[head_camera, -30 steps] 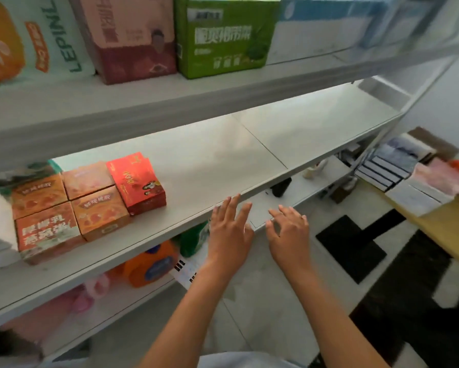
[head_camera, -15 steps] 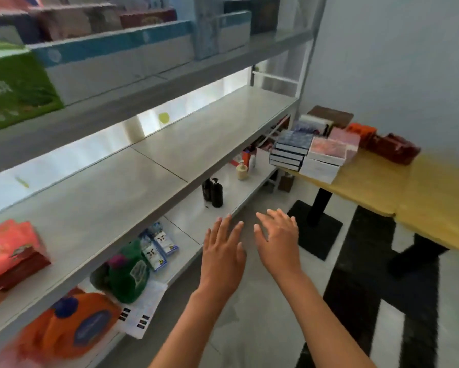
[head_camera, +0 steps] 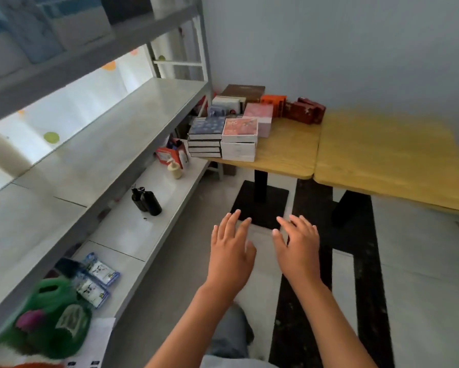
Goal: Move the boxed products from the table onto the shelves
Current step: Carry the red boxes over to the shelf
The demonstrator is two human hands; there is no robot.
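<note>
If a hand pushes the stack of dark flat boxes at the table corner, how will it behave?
The stack of dark flat boxes would probably shear, since several loose, thin boxes lie piled. It sits at the table edge, so boxes may fall off. Each looks rigid.

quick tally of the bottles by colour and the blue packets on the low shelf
black bottles: 2
cream pump bottle: 1
blue and white packets: 2
total: 5
</note>
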